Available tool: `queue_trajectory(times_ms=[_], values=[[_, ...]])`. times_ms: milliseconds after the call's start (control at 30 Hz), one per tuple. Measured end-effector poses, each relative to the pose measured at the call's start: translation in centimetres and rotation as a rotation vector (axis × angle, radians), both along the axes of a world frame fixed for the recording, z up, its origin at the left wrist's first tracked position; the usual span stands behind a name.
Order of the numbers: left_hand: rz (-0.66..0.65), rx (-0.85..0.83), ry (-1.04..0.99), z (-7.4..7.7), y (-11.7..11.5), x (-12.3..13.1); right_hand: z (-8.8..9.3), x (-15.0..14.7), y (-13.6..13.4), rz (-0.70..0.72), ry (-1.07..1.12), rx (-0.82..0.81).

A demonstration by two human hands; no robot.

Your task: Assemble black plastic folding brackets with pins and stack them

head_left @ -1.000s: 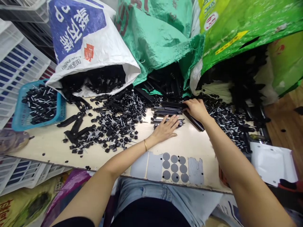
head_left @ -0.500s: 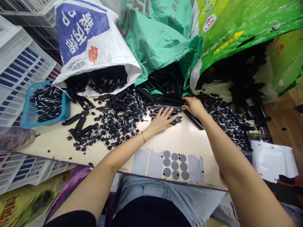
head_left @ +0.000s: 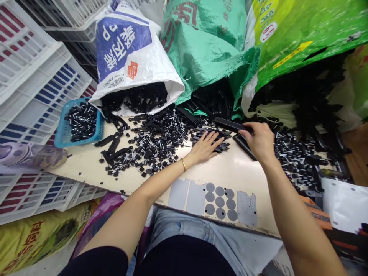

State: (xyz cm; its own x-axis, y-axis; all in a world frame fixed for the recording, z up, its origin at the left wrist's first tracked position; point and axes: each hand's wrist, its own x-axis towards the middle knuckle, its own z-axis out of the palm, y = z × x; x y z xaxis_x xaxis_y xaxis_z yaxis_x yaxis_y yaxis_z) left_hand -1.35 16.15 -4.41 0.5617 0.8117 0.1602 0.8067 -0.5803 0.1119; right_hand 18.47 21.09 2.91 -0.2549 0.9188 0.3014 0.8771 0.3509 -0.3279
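Observation:
My left hand (head_left: 204, 147) lies flat with fingers spread over a row of long black plastic parts (head_left: 222, 147) on the table. My right hand (head_left: 260, 140) pinches one end of a long black plastic bar (head_left: 231, 124), which points left and is lifted a little above the row. Under that hand, another black bar (head_left: 244, 146) rests slantwise on the table. Behind the hands, the mouth of a green sack (head_left: 212, 57) holds more long black parts (head_left: 222, 101). To the left spreads a pile of small black knobs with metal pins (head_left: 161, 140).
A blue basket (head_left: 99, 128) of pinned knobs stands at the left, beside white crates (head_left: 54, 73). A white sack (head_left: 161, 65) and a bright green sack (head_left: 301, 46) spill black parts. More pinned knobs (head_left: 296, 157) lie at right. Grey patches (head_left: 196, 197) line the table's front edge.
My right hand has moved right and raised a long black bar from the row. My left hand stays spread over the parts. The whole view has shifted slightly.

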Motion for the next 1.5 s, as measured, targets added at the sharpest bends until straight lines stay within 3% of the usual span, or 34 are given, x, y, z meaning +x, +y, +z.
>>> queue_trajectory(times_ms=[67, 167, 200, 267, 333, 400, 433, 500, 600, 800, 933, 1033, 1133, 1200, 1267, 1333, 1367, 1500], values=[[-0.023, -0.002, -0.020, 0.5, -0.5, 0.1, 0.1, 1.8, -5.0, -0.137, 0.082, -0.016], [0.010, 0.018, -0.113, 2.0, -1.9, -1.4, -2.2, 4.0, -13.3, -0.214, 0.135, -0.116], [0.090, 0.028, -0.155, 2.6, -2.3, -2.6, -3.4, 4.5, -15.7, -0.216, 0.139, -0.156], [0.392, 0.045, -0.232, 3.6, -2.6, -5.9, -5.8, 4.9, -19.3, -0.178, 0.131, -0.198], [0.819, 0.057, -0.271, 4.3, -1.9, -9.7, -7.5, 4.8, -21.0, -0.135, 0.115, -0.187], [1.144, -0.024, -0.274, 4.3, -0.6, -13.2, -8.2, 4.4, -21.0, -0.102, 0.031, -0.178], [1.236, -0.073, -0.260, 4.1, 0.2, -14.5, -8.2, 4.2, -20.5, -0.085, -0.046, -0.188], [1.296, -0.138, -0.236, 3.6, 1.6, -16.3, -7.6, 3.4, -19.1, -0.050, -0.234, -0.216], [1.293, -0.186, -0.247, 3.1, 2.5, -17.4, -6.5, 1.3, -17.0, 0.018, -0.397, -0.273], [1.331, -0.213, -0.344, 2.8, 1.7, -18.8, -5.1, -2.7, -15.4, -0.014, -0.370, -0.530], [1.313, -0.173, -0.493, 2.5, 2.0, -20.4, -5.2, -2.0, -16.1, -0.053, -0.306, -0.563], [1.268, -0.039, -0.534, 3.4, 1.3, -19.8, -5.7, -0.3, -17.1, -0.117, -0.267, -0.544], [0.965, 0.077, -0.555, 4.6, -2.3, -15.9, -5.7, 0.6, -18.4, -0.173, -0.202, -0.495], [0.631, -0.072, -0.545, 4.4, -6.2, -11.7, -5.5, 0.1, -19.4, -0.180, -0.155, -0.435], [0.379, -0.280, -0.506, 3.0, -10.4, -7.1, -5.2, -1.2, -20.4, -0.159, -0.147, -0.387], [0.285, -0.373, -0.441, 0.8, -13.9, -3.5, -5.3, -3.0, -21.1, -0.125, -0.192, -0.388], [0.283, -0.341, -0.386, -0.3, -15.2, -2.2, -5.4, -3.8, -21.4, -0.114, -0.220, -0.400], [0.282, -0.189, -0.316, -2.9, -17.1, -0.5, -6.7, -5.5, -21.8, -0.091, -0.203, -0.436]])
